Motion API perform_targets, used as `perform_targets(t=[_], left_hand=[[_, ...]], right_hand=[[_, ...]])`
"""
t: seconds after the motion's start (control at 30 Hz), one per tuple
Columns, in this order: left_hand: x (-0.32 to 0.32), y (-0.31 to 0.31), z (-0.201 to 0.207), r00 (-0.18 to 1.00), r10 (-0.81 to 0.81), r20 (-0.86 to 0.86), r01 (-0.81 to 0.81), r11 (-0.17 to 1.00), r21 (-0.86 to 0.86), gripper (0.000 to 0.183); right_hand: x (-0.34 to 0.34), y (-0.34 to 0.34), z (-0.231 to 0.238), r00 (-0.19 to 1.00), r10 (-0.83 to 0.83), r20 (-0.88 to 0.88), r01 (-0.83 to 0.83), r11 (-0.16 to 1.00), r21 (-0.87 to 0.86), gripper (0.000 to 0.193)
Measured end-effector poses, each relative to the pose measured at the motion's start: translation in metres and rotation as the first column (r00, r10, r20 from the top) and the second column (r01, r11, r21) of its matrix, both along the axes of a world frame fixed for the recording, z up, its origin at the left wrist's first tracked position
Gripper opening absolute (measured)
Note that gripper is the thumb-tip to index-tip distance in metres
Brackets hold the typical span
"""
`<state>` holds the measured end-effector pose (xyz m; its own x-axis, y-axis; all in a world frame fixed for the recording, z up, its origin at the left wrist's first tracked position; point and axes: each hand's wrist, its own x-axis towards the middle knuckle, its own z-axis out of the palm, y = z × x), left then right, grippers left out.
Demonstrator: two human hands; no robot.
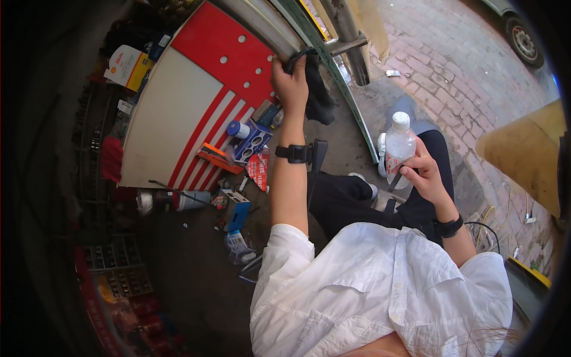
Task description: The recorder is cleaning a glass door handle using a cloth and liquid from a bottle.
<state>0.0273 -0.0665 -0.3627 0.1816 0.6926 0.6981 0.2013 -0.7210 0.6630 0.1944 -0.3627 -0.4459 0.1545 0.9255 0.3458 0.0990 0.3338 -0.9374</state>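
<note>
My left hand [289,83] reaches up and grips a black cloth [315,89] pressed against the curved metal rim [262,27] of a red and white panel [196,95]. My right hand [423,172] holds a clear plastic bottle [398,149] with a white cap, upright above my knee, together with a thin dark tool. Both wrists wear black bands. I sit in a white shirt and dark trousers.
On the dark floor to the left lie small boxes [253,143], a blue-capped bottle [238,129], a spray can [178,199] and other clutter. Shelves of goods [119,279] stand lower left. Brick paving [458,77], a car wheel [523,38] and a yellow object [529,154] are at right.
</note>
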Motion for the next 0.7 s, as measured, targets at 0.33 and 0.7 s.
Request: perform_targets(t=[0.33, 0.7], left_hand=[[-0.009, 0.023, -0.008, 0.981, 0.143, 0.133, -0.144, 0.990, -0.007, 0.044], [-0.009, 0.003, -0.011, 0.995, -0.099, 0.010, 0.098, 0.994, 0.041, 0.044]], right_hand=[[0.003, -0.007, 0.001, 0.999, -0.054, 0.005, 0.054, 0.999, 0.006, 0.011], [-0.001, -0.014, 0.006, 0.998, -0.039, -0.040, 0.040, 0.999, 0.028, 0.012]])
